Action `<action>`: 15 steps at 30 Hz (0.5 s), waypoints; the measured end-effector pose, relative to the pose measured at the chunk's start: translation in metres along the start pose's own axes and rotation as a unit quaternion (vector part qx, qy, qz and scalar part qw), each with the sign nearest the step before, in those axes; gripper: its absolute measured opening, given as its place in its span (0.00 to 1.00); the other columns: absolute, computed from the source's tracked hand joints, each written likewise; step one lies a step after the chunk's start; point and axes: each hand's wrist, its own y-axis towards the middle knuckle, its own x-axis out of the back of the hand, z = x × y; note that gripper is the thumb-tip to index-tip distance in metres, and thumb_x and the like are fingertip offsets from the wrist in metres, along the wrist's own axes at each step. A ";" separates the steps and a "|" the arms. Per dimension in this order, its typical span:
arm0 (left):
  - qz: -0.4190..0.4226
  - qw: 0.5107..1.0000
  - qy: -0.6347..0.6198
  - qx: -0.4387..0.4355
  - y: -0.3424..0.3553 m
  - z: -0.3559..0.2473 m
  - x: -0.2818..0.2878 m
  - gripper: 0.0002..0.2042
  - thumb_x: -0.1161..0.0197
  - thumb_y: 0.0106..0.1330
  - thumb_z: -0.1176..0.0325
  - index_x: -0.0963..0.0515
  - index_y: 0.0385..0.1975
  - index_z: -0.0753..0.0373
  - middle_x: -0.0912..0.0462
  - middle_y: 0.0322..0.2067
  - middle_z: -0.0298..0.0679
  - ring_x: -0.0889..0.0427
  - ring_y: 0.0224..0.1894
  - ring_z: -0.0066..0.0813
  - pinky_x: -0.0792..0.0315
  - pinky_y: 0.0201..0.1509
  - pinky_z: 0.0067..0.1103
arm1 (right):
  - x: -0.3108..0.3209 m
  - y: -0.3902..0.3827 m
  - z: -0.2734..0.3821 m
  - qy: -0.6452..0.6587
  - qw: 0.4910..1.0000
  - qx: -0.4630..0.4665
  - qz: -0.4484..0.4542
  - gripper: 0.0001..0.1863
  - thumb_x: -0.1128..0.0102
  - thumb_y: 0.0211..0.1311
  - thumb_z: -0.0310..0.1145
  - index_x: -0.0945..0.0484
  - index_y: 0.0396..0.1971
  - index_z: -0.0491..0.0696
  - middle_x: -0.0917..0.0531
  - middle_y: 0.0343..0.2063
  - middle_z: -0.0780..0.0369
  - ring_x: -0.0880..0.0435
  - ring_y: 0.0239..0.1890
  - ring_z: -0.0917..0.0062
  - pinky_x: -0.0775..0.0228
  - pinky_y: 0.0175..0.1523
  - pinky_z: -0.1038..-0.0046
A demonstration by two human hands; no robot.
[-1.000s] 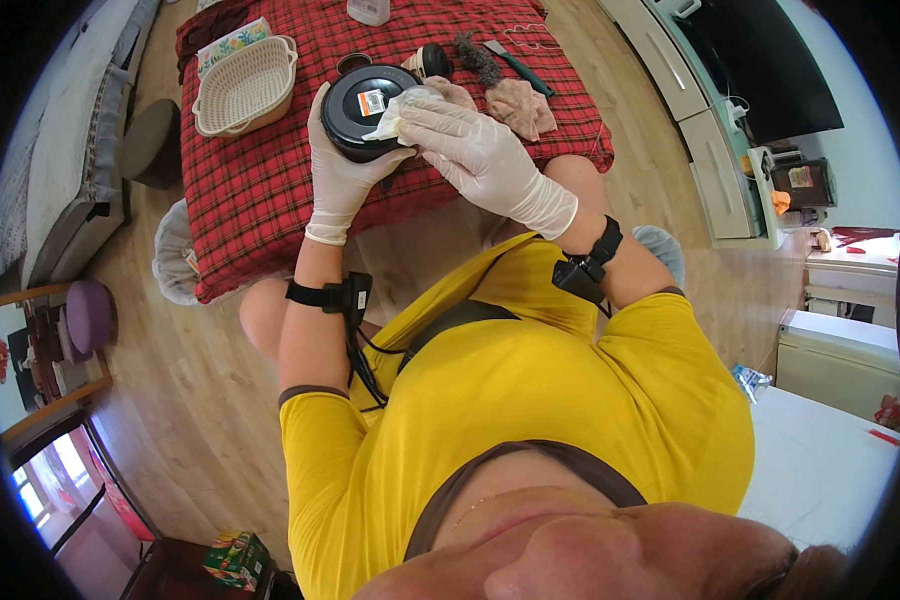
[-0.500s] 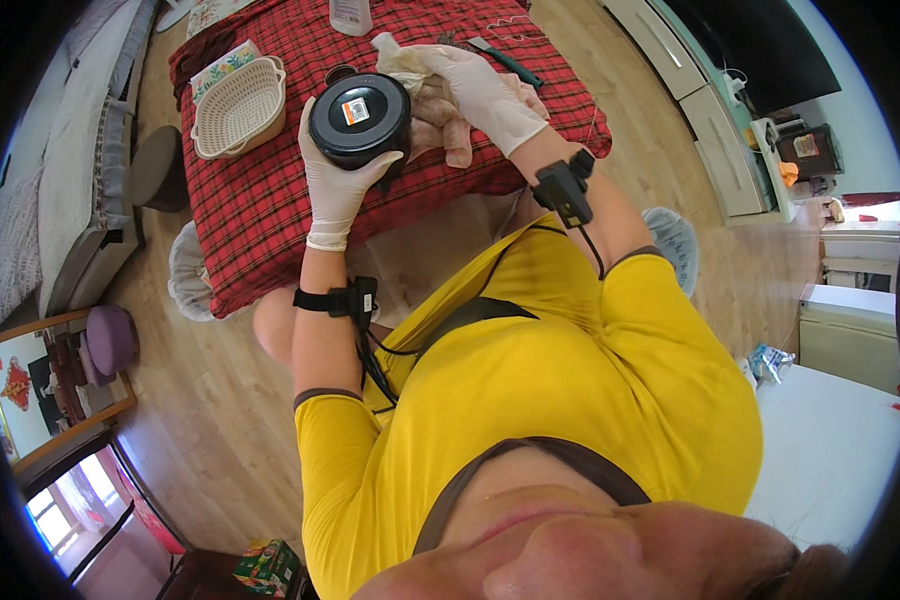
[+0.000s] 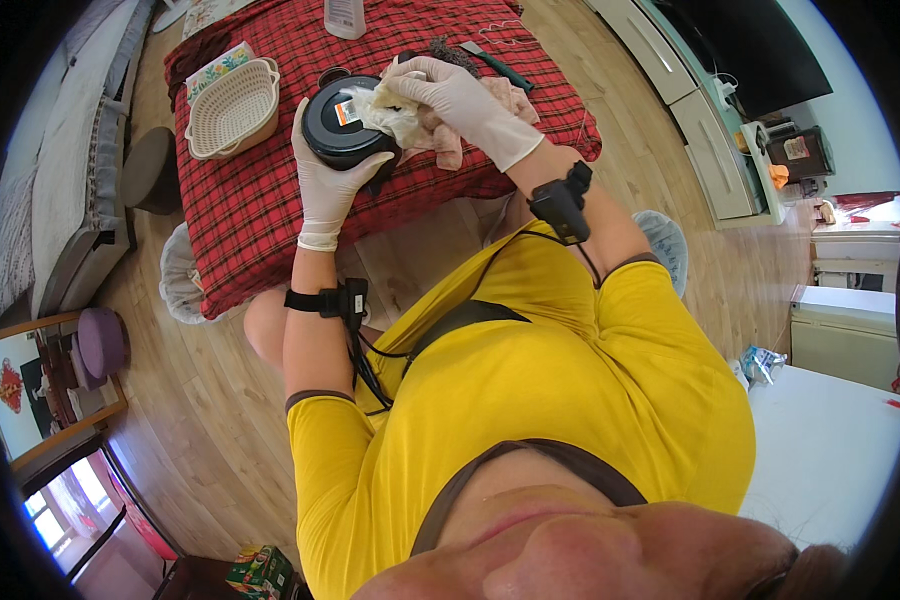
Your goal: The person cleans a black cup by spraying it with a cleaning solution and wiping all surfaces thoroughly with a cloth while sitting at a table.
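Black round container (image 3: 328, 132) is gripped in gloved L hand (image 3: 325, 183), held over red plaid tablecloth (image 3: 238, 215). White wipe (image 3: 394, 122) is pinched in gloved R hand (image 3: 460, 100), overlapping container's R side.

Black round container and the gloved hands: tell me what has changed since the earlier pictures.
The right hand had the white cloth on the black container, then drew it off toward the upper right; now the cloth is back over the container's right side, spread more loosely. Nothing was let go. The left hand still grips the container, and the beige basket stays in place.
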 end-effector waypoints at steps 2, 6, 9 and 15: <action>0.002 1.000 0.015 -0.009 0.000 -0.001 0.001 0.58 0.14 0.41 0.67 0.50 0.71 0.64 0.31 0.62 0.45 0.28 0.62 0.34 0.30 0.66 0.30 | -0.006 0.005 -0.011 -0.165 0.964 0.183 -0.096 0.09 0.34 0.63 0.31 0.17 0.42 0.47 0.17 0.38 0.62 0.18 0.42 0.75 0.25 0.47 0.73; 0.000 0.999 0.030 -0.009 -0.001 -0.003 0.003 0.57 0.14 0.42 0.67 0.50 0.71 0.64 0.31 0.62 0.45 0.28 0.62 0.34 0.30 0.67 0.30 | -0.011 0.000 -0.006 -0.332 0.846 0.411 -0.070 0.11 0.34 0.60 0.32 0.14 0.42 0.49 0.16 0.39 0.58 0.19 0.44 0.64 0.27 0.52 0.67; -0.004 1.000 0.021 0.000 0.000 -0.007 0.000 0.57 0.14 0.41 0.67 0.49 0.71 0.63 0.30 0.62 0.46 0.27 0.62 0.35 0.30 0.67 0.30 | -0.024 -0.027 -0.002 -0.415 0.783 0.462 -0.005 0.13 0.38 0.65 0.38 0.15 0.45 0.49 0.15 0.44 0.57 0.19 0.49 0.62 0.27 0.56 0.65; -0.008 0.998 0.052 -0.029 0.000 -0.003 0.002 0.55 0.14 0.42 0.65 0.47 0.70 0.64 0.31 0.62 0.46 0.28 0.63 0.36 0.30 0.66 0.31 | -0.024 0.001 0.007 -0.601 0.606 0.521 0.015 0.18 0.49 0.70 0.39 0.21 0.53 0.47 0.20 0.54 0.57 0.24 0.59 0.61 0.33 0.66 0.64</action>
